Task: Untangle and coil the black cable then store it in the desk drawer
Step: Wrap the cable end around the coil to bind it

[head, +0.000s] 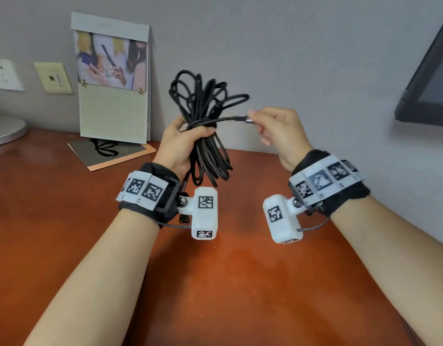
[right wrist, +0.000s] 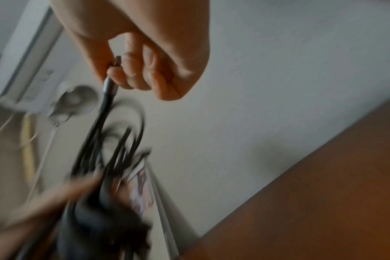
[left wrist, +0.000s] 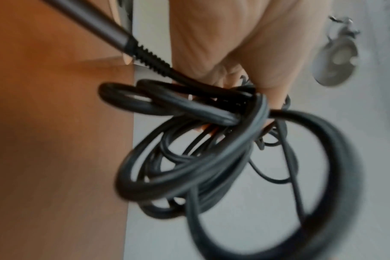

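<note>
Nearest the head camera, both forearms reach out over the reddish-brown desk, each wrist strapped with a black band carrying marker tags and a white camera block. The left hand is wrapped around the middle of the black cable, a bundle of loops held upright above the desk, loops fanning above the fist and hanging below it. The right hand pinches the cable's metal-tipped plug between thumb and forefinger, its other fingers curled; a short run of cable leads from the bundle's waist to it. Against the grey wall stands a desk calendar, a dark booklet lying at its foot; a monitor edge shows at right.

From the left wrist, blurred black loops fill the view, gathered under the left hand's fingers.

From the right wrist, the right hand's fingers grip the plug, with the bundle blurred below.
</note>
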The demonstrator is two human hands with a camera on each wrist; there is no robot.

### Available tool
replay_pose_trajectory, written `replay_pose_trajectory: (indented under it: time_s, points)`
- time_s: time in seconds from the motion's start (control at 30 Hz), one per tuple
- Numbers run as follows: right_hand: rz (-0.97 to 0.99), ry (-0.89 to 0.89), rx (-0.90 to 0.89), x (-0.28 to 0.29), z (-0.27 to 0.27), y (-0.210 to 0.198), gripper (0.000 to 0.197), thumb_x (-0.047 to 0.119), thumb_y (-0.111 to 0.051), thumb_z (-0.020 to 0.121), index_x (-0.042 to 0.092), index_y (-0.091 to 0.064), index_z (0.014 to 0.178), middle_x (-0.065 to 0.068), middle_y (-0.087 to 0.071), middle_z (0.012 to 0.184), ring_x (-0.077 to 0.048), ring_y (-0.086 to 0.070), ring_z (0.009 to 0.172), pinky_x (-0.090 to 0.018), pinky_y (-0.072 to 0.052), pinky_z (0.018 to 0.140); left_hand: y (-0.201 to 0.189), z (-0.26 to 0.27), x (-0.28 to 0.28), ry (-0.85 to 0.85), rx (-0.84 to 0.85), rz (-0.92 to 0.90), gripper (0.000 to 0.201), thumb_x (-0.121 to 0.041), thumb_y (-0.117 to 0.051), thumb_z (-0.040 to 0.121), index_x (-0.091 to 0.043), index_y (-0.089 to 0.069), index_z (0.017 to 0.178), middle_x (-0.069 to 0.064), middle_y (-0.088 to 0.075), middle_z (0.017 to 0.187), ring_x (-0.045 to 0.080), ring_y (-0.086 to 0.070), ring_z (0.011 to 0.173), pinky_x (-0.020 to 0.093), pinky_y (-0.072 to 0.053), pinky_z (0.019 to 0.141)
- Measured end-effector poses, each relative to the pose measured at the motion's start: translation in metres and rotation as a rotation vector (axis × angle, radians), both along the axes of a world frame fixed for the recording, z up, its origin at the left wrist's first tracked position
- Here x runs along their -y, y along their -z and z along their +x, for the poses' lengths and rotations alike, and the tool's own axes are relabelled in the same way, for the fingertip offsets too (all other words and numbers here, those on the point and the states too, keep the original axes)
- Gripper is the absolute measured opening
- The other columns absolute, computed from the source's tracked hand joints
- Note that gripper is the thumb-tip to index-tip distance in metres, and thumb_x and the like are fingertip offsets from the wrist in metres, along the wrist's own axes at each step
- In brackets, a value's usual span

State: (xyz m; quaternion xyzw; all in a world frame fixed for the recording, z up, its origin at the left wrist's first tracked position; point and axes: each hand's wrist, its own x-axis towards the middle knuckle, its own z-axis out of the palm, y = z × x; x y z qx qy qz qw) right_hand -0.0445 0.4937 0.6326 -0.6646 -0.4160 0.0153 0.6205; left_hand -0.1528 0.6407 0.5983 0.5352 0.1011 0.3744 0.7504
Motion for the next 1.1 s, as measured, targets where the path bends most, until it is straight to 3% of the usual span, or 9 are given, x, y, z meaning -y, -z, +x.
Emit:
replay_pose_trajectory:
  time_s: [0.13,0.3,0.47,0.67,0.73,0.87,0.93,1.0,1.1]
  points:
    - [-0.034,-0.007,-0.024,0.011,0.014,0.000,0.037,0.019,-0.059,0.091,0.010,-0.052,0.056,-0.005,-0.037,0.056,-0.008,-0.032,0.046,-0.021,-0.028,0.045,-0.001,-0.005,-0.014,0.029,0.019,-0.042,0.022,0.011,-0.059,0.082,-0.009,-0.058,0.090,0.004,-0.063,0.079,0.011,-0.065,0.063,0.025,-0.056,0.063]
    - [-0.063,0.005,-0.103,0.006,0.019,0.019,0.037,0.026,-0.054,0.094,0.012,-0.052,0.060,0.001,-0.040,0.054,-0.006,-0.034,0.041,-0.022,-0.031,0.046,-0.010,-0.006,0.002,0.249,0.079,-0.027,0.014,0.003,-0.052,0.087,-0.001,-0.061,0.097,0.006,-0.070,0.080,0.012,-0.067,0.072,0.025,-0.057,0.071]
    - [-0.098,0.042,-0.096,0.000,0.017,0.032,0.038,0.026,-0.052,0.096,0.012,-0.052,0.060,-0.001,-0.040,0.055,-0.008,-0.034,0.043,-0.022,-0.032,0.047,-0.010,-0.006,0.012,0.443,0.055,-0.047,0.053,-0.009,-0.056,0.080,0.012,-0.046,0.128,0.009,-0.064,0.085,0.013,-0.067,0.074,0.026,-0.057,0.068]
    - [-0.151,0.145,-0.020,-0.002,0.023,0.029,0.039,0.029,-0.053,0.095,0.016,-0.052,0.057,0.002,-0.042,0.054,-0.009,-0.037,0.048,-0.022,-0.034,0.053,-0.009,-0.006,0.017,0.544,0.086,-0.035,0.064,-0.013,-0.070,0.078,0.009,-0.043,0.132,0.006,-0.069,0.088,0.014,-0.066,0.075,0.028,-0.058,0.071]
    - [-0.195,0.103,-0.050,-0.005,0.021,0.030,0.038,0.030,-0.052,0.095,0.015,-0.055,0.060,0.002,-0.045,0.055,-0.010,-0.038,0.048,-0.022,-0.034,0.052,-0.010,-0.006,0.021,0.563,0.085,-0.009,0.063,-0.016,-0.066,0.081,0.010,-0.041,0.132,0.005,-0.070,0.091,0.012,-0.067,0.077,0.028,-0.058,0.073]
    - [-0.254,0.031,-0.102,-0.014,0.012,0.034,0.021,0.031,-0.053,0.094,0.015,-0.061,0.083,-0.006,-0.054,0.066,-0.016,-0.046,0.051,-0.026,-0.039,0.050,-0.008,-0.001,0.023,0.521,0.081,0.013,0.046,-0.015,-0.055,0.088,0.009,-0.049,0.126,0.011,-0.065,0.099,0.015,-0.067,0.083,0.033,-0.057,0.080]
    - [-0.226,0.095,-0.074,-0.020,0.006,0.033,0.008,0.022,-0.055,0.092,0.015,-0.059,0.094,-0.007,-0.061,0.073,-0.021,-0.057,0.060,-0.033,-0.050,0.059,-0.007,0.001,0.025,0.465,0.044,0.044,0.045,-0.013,-0.059,0.084,0.009,-0.050,0.123,0.011,-0.065,0.093,0.018,-0.067,0.081,0.036,-0.056,0.084]
    - [-0.129,0.118,-0.113,-0.021,0.001,0.030,0.015,0.016,-0.051,0.093,0.009,-0.064,0.095,-0.012,-0.068,0.085,-0.025,-0.066,0.076,-0.039,-0.056,0.076,-0.005,0.004,0.027,0.382,0.036,0.038,0.037,-0.007,-0.063,0.083,0.005,-0.053,0.117,0.012,-0.065,0.093,0.019,-0.067,0.081,0.035,-0.057,0.083]
    - [-0.069,-0.202,-0.337,-0.016,-0.010,0.020,0.038,0.030,-0.042,0.099,0.002,-0.063,0.112,-0.015,-0.069,0.109,-0.020,-0.068,0.097,-0.028,-0.055,0.085,-0.004,0.006,0.026,0.256,0.038,0.051,0.030,-0.002,-0.060,0.085,0.002,-0.053,0.114,0.011,-0.064,0.095,0.016,-0.068,0.080,0.028,-0.056,0.075]
